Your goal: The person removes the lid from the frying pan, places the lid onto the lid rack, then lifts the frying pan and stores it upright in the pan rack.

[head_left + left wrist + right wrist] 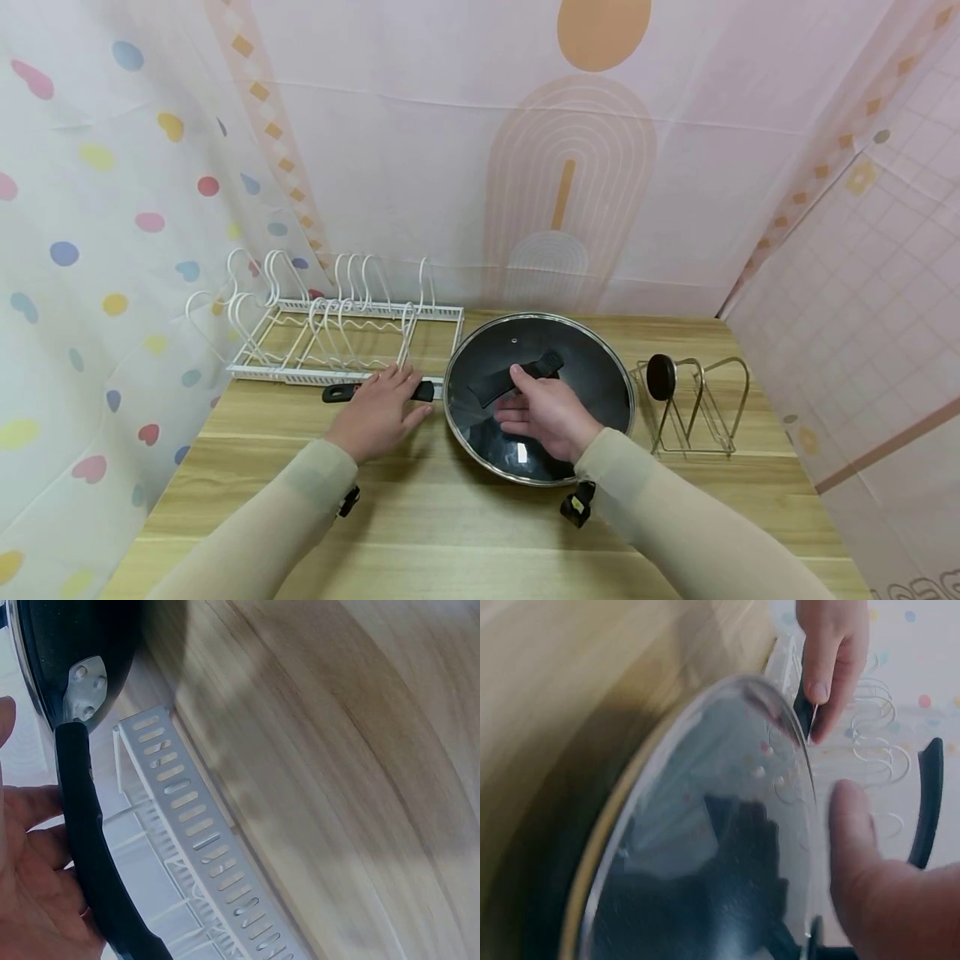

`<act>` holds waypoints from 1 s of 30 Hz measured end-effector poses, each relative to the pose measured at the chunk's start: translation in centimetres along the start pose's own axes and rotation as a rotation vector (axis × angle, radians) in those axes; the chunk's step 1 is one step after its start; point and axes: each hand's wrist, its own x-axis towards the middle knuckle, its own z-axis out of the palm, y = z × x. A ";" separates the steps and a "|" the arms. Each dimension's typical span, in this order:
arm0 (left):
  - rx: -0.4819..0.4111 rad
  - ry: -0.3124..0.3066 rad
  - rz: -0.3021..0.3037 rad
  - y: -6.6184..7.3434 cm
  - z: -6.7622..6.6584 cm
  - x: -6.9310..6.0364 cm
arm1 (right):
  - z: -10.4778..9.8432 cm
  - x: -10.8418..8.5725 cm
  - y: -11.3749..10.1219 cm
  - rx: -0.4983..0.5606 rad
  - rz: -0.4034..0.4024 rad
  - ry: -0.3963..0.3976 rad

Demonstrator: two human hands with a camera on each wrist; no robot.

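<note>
A wide black frying pan with a clear glass lid (600, 375) sits on the table. Its black handle (341, 392) points left, along the front of a white wire rack. My left hand (378, 412) lies over that handle, fingers stretched out and touching it rather than wrapped round it. Above the lid is my right hand (551, 417), thumb and fingers apart beside the black lid handle (551, 364). In the right wrist view a gap shows between my thumb (853, 832) and the upright lid handle (930, 802). The pan's inside appears dark through the glass.
The white wire rack (345, 379) with several loops stands at the back left. To the right of the pan is a small metal rack (693, 452) with a black round disc (661, 377) at its left end. Patterned curtains hang behind and at both sides.
</note>
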 end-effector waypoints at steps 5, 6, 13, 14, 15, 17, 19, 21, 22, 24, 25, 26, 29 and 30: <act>0.018 0.015 0.001 0.0 0.2 0.0 | 0.5 0.8 0.1 0.274 0.030 -0.049; 0.018 0.019 -0.001 0.0 0.3 0.0 | 0.6 0.9 0.2 0.311 0.033 -0.058; 0.027 0.041 -0.006 -0.1 0.9 0.0 | 1.4 1.5 0.3 0.440 0.059 -0.079; 0.026 0.046 -0.007 -0.1 0.9 0.0 | 1.5 1.6 0.2 0.454 0.058 -0.079; 0.025 0.050 -0.008 -0.1 1.0 0.0 | 1.5 1.6 0.2 0.468 0.058 -0.079; 0.020 0.056 -0.010 -0.1 1.1 0.1 | 1.7 1.7 0.1 0.497 0.055 -0.078; 0.017 0.060 -0.013 -0.1 1.2 0.1 | 1.8 1.7 0.0 0.519 0.053 -0.078; 0.015 0.063 -0.015 0.0 1.2 0.1 | 1.9 1.8 0.0 0.537 0.051 -0.075; 0.015 0.065 -0.015 0.0 1.3 0.1 | 1.9 1.8 0.0 0.544 0.050 -0.074; 0.017 0.068 -0.015 0.0 1.3 0.1 | 1.9 1.8 0.0 0.557 0.048 -0.067; 0.018 0.070 -0.013 -0.1 1.4 0.1 | 2.0 1.8 0.0 0.565 0.046 -0.062; 0.019 0.071 -0.013 -0.1 1.4 0.2 | 2.0 1.8 0.0 0.574 0.044 -0.059; 0.024 0.074 -0.010 -0.2 1.6 0.2 | 2.1 1.9 0.1 0.597 0.035 -0.050; 0.025 0.076 -0.010 -0.2 1.7 0.2 | 2.1 1.9 0.1 0.603 0.031 -0.050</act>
